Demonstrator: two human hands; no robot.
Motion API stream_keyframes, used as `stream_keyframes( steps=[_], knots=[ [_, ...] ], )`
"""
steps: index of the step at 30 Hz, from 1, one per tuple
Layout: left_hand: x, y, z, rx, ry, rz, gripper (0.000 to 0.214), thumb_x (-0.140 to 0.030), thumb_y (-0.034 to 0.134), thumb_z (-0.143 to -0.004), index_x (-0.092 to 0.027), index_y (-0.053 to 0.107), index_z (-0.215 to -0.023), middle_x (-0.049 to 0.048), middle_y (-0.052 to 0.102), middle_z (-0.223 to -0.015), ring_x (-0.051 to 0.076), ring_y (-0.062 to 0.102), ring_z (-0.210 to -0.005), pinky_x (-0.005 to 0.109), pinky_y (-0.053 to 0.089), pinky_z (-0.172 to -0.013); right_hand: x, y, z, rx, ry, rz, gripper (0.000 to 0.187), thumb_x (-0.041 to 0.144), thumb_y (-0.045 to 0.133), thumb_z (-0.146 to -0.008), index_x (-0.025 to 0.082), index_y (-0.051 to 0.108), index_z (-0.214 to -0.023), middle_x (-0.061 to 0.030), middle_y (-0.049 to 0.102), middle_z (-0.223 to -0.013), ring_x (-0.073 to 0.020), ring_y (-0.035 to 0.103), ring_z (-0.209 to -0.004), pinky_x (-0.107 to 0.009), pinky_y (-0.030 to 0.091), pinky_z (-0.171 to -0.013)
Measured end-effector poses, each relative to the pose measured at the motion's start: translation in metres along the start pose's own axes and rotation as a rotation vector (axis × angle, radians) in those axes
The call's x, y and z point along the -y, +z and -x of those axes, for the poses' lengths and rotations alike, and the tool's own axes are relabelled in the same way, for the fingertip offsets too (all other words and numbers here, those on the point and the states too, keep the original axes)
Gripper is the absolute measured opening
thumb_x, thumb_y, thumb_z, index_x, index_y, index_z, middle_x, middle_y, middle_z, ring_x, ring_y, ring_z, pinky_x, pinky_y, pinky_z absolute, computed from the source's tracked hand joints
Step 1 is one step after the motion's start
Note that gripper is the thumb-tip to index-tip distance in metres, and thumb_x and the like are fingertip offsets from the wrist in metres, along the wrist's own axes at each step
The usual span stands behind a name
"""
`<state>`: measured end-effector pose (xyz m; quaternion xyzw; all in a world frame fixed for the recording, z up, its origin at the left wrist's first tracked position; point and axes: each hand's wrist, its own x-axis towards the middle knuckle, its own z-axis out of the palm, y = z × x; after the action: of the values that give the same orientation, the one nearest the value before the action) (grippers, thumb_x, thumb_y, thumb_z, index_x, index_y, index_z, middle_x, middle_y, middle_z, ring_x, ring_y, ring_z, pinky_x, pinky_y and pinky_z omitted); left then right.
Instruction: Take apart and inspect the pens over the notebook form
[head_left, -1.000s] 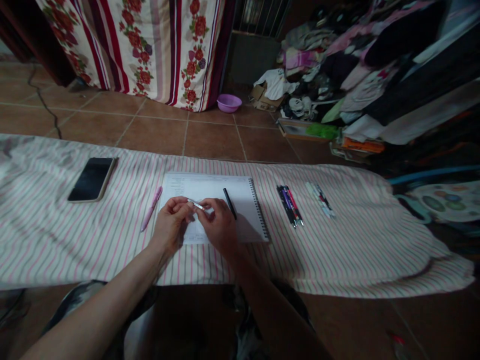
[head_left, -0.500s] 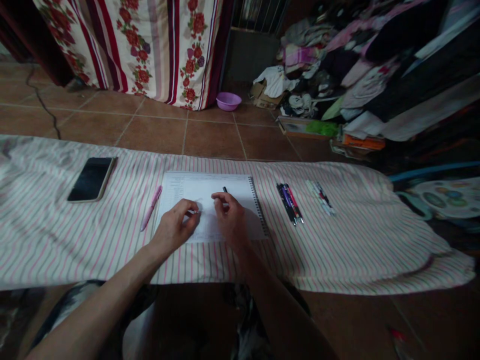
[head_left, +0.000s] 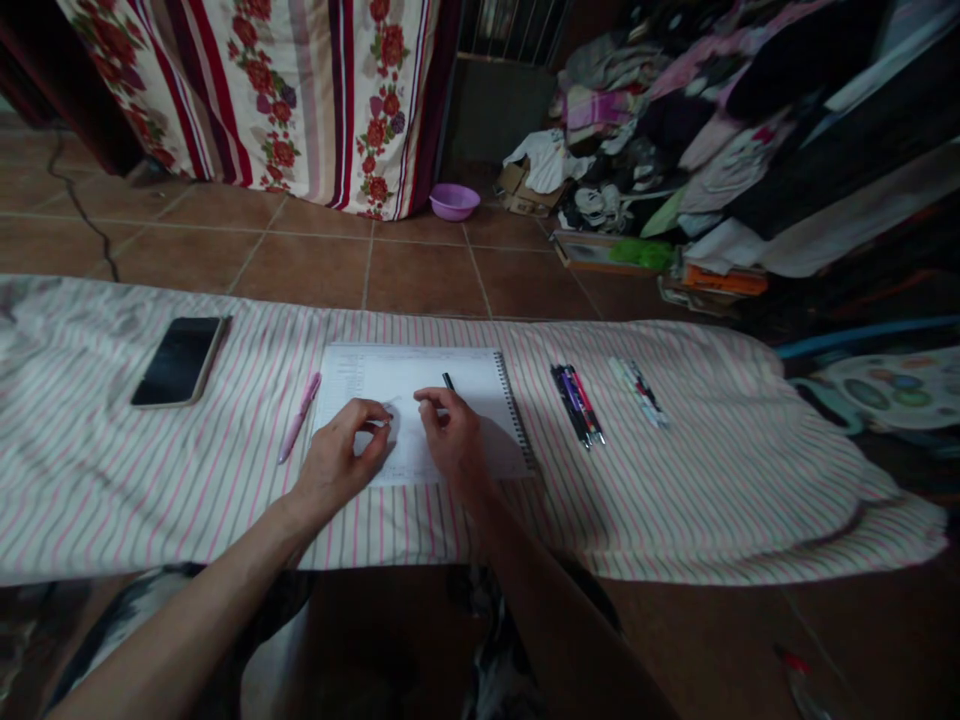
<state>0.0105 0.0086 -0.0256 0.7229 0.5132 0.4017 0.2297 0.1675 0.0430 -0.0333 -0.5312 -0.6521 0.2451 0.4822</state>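
Observation:
A spiral notebook (head_left: 390, 375) lies open on a striped cloth (head_left: 712, 480). My left hand (head_left: 341, 462) rests on its lower left part, fingers curled and pinched on a thin white pen part (head_left: 381, 423). My right hand (head_left: 452, 437) sits beside it on the page. Its fingertips are closed on a black pen (head_left: 448, 381), whose tip sticks out beyond them. A pink pen (head_left: 300, 416) lies on the cloth just left of the notebook.
A dark phone (head_left: 178, 360) lies at the left of the cloth. Right of the notebook are a bunch of dark pens (head_left: 576, 405) and some white pens (head_left: 637, 392). Beyond, on tiled floor, are a purple bowl (head_left: 454, 202), a floral sheet (head_left: 300, 90) and heaped clothes (head_left: 675, 130).
A second ago both hands held the white part together. My right hand has let go of it and closed on the black pen; my left hand has kept the white part.

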Motion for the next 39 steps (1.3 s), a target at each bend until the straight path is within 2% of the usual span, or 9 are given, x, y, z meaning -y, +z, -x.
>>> stream_keyframes(
  steps=[4, 12, 22, 29, 39],
  knots=[
    [0.001, -0.002, 0.001, 0.031, 0.024, -0.002, 0.011, -0.021, 0.05, -0.085, -0.021, 0.052, -0.096, 0.0018, 0.061, -0.093, 0.014, 0.064, -0.08, 0.028, 0.051, -0.072, 0.001, 0.0, 0.0, 0.009, 0.003, -0.002, 0.017, 0.018, 0.047, -0.081, 0.017, 0.064, -0.084, -0.0052, 0.07, -0.085, -0.0141, 0.064, -0.07, -0.024, 0.051, -0.064],
    [0.004, 0.001, 0.002, 0.067, -0.029, -0.001, 0.015, -0.024, 0.052, -0.086, -0.022, 0.05, -0.101, 0.0019, 0.061, -0.096, 0.014, 0.064, -0.082, 0.028, 0.051, -0.074, 0.004, 0.0, 0.0, 0.028, 0.015, 0.014, 0.017, 0.018, 0.046, -0.081, 0.02, 0.063, -0.083, -0.0036, 0.07, -0.084, -0.0141, 0.064, -0.071, -0.025, 0.051, -0.066],
    [0.003, 0.003, 0.003, -0.044, -0.1, 0.087, 0.024, -0.024, 0.056, -0.083, -0.022, 0.046, -0.105, 0.003, 0.064, -0.095, 0.016, 0.065, -0.084, 0.031, 0.053, -0.075, 0.007, -0.001, 0.001, 0.028, -0.027, -0.002, 0.018, 0.017, 0.045, -0.082, 0.019, 0.063, -0.084, -0.0037, 0.07, -0.085, -0.013, 0.064, -0.071, -0.023, 0.051, -0.064],
    [0.0, 0.003, 0.005, -0.026, 0.008, 0.062, 0.019, -0.02, 0.053, -0.085, -0.022, 0.048, -0.103, 0.0031, 0.061, -0.095, 0.014, 0.063, -0.081, 0.03, 0.052, -0.076, 0.011, -0.003, 0.0, 0.027, -0.055, -0.015, 0.017, 0.017, 0.046, -0.082, 0.019, 0.063, -0.084, -0.0036, 0.07, -0.084, -0.0127, 0.064, -0.072, -0.022, 0.051, -0.061],
    [-0.001, 0.001, 0.003, -0.048, -0.043, 0.113, 0.02, -0.023, 0.055, -0.084, -0.021, 0.048, -0.102, 0.0029, 0.063, -0.094, 0.014, 0.064, -0.081, 0.031, 0.053, -0.077, 0.014, -0.003, 0.002, 0.042, -0.081, -0.046, 0.018, 0.018, 0.046, -0.082, 0.019, 0.063, -0.085, -0.0046, 0.07, -0.085, -0.0128, 0.064, -0.072, -0.021, 0.051, -0.059]
  ],
)
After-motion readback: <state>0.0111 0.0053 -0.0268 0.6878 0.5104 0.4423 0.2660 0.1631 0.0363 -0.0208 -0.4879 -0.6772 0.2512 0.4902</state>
